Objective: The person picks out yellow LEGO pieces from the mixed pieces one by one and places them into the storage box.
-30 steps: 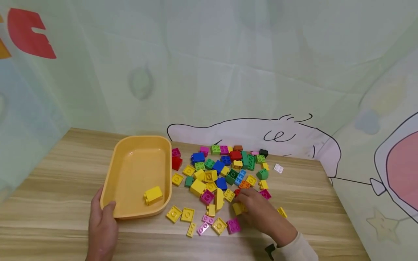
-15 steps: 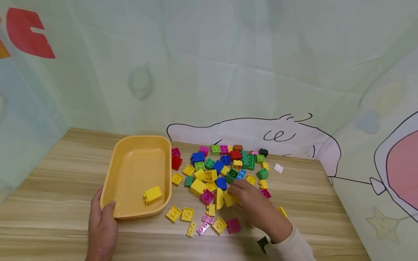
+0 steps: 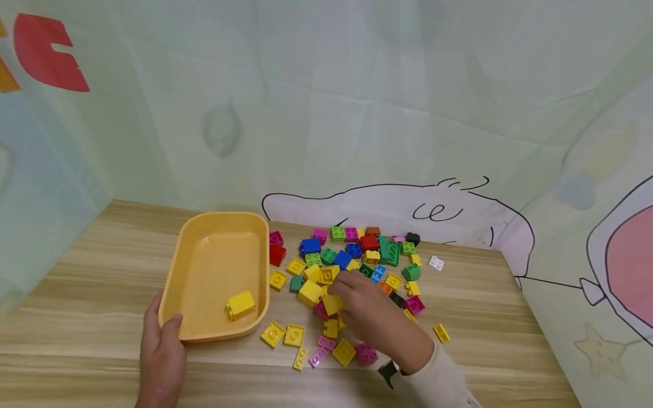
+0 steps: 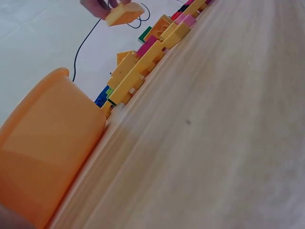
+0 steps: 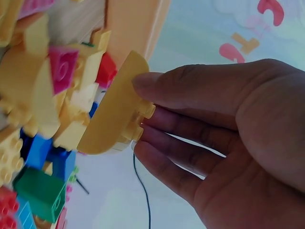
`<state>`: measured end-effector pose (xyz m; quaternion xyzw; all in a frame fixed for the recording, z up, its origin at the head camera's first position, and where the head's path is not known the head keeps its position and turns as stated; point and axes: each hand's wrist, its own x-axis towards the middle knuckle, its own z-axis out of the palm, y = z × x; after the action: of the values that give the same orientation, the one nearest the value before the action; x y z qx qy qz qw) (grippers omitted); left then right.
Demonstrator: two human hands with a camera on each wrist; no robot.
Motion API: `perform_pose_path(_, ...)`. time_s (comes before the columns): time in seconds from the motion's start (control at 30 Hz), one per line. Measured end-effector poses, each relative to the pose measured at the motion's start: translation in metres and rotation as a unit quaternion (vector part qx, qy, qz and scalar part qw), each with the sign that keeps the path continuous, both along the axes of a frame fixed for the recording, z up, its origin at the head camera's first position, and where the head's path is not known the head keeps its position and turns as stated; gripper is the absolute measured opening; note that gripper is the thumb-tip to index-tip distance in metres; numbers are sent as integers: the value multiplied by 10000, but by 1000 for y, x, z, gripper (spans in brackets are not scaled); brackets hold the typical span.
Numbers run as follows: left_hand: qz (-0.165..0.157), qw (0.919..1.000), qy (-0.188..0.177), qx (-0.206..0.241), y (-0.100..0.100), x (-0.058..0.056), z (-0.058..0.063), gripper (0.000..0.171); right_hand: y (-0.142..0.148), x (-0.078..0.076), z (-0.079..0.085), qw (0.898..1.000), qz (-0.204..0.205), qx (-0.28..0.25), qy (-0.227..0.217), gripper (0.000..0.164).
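Observation:
My left hand [image 3: 162, 351] grips the near left corner of a yellow-orange plastic tray [image 3: 176, 266], thumb over the rim. Inside the tray lies one yellow toy brick [image 3: 241, 305]. The tray's outer wall [image 4: 52, 138] fills the left side of the left wrist view. Over the pile of bricks, my right hand [image 3: 380, 320] pinches a yellow toy brick with a rounded edge [image 5: 114, 109] between thumb and fingertips. Its studs face the fingers in the right wrist view. In the left wrist view this held brick [image 4: 125, 14] hangs above the pile.
Many coloured toy bricks spread right of the tray, among them a blue brick [image 3: 309, 246], a green brick [image 5: 40, 193] and a red brick [image 3: 277, 255]. A white brick [image 3: 436, 262] lies apart at the right. A printed cloth [image 3: 331, 113] stands behind the wooden table [image 3: 92, 283].
My right hand has moved left across the pile towards the tray, carrying the yellow brick. The left hand and the tray stay where they were.

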<state>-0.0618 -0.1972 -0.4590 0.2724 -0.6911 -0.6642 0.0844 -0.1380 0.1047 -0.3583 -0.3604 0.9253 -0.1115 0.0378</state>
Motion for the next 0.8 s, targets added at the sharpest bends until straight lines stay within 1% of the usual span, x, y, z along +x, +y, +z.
perform_pose_path(0.3,-16,10000,49,8,1,1,0,52,-23,1,9,9994,233,69,244,38)
perform_pose_path(0.53,-30,9999,104,-1,1,1,1,52,-36,2,13,9984,420,-64,381,36)
perform_pose_path(0.63,-38,10000,15,-49,1,1,1,52,-42,2,14,9982,481,-96,357,36)
perform_pose_path(0.8,-28,9999,-102,-124,1,1,1,52,-52,3,15,9973,570,59,463,40)
